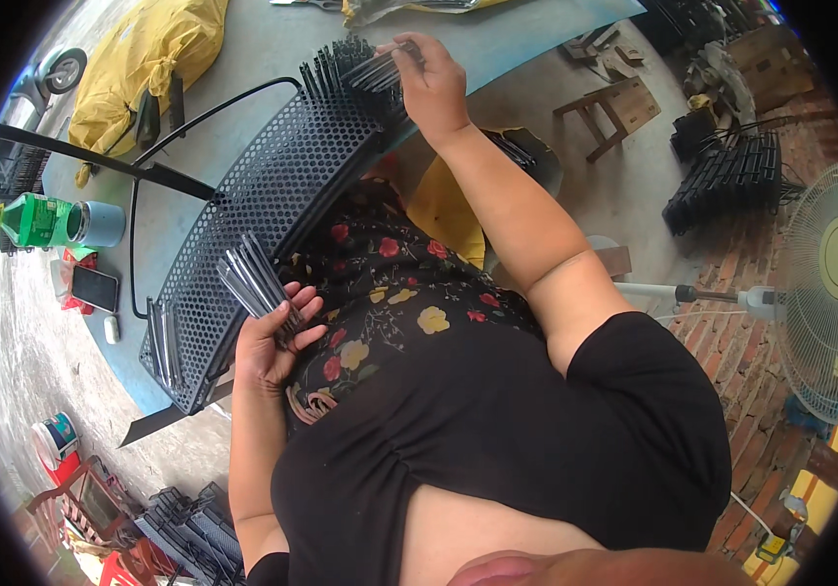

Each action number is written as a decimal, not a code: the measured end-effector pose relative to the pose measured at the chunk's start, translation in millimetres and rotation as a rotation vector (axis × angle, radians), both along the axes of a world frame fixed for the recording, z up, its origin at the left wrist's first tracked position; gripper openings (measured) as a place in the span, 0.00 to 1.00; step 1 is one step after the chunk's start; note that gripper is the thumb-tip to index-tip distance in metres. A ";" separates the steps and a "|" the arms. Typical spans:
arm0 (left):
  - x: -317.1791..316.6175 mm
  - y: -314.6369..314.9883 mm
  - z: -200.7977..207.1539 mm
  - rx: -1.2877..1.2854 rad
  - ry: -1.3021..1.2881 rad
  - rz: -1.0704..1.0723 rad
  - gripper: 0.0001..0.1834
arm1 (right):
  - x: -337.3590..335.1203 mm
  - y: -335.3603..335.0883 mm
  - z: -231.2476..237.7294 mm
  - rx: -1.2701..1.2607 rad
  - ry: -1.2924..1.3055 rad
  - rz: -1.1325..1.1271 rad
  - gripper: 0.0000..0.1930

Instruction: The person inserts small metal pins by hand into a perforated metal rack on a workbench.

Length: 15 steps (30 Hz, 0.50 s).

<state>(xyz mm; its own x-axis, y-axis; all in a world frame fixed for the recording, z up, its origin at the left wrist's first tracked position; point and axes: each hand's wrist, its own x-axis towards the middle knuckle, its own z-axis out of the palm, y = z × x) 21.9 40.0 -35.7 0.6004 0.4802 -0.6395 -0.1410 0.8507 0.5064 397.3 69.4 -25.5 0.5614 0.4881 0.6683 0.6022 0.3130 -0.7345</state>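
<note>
Black shirt [536,420]; strips [257,279] in left hand [266,350] point up-left.

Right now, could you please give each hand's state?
Left hand: holding a bundle of slim, dark, glossy strips.
Right hand: holding several thin, dark grey strips.

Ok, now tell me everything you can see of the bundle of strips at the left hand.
The bundle is a loose sheaf of slim, straight, dark grey strips with a glossy sheen; whether metal or plastic, I can't tell. Its lower part sits in the left grip. The free ends fan slightly, unevenly, toward the picture's upper left, in front of the perforated black panel. Whether they touch it is unclear.
</note>
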 end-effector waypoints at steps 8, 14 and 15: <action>-1.7 1.6 1.0 -0.001 -0.022 0.007 0.22 | -5.7 -2.6 1.8 -0.023 -0.042 -0.025 0.08; -3.0 2.0 1.1 0.007 -0.007 0.000 0.22 | -3.6 -1.4 1.9 -0.015 -0.080 -0.009 0.08; -2.9 2.0 1.2 0.011 0.003 -0.005 0.23 | -2.9 -0.7 -0.1 -0.027 -0.081 -0.013 0.08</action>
<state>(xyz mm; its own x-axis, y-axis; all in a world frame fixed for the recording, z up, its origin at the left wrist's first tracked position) 19.0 42.0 -34.5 0.6013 0.4840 -0.6357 -0.1350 0.8458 0.5162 394.4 68.8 -25.6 0.5127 0.4993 0.6985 0.6636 0.2858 -0.6914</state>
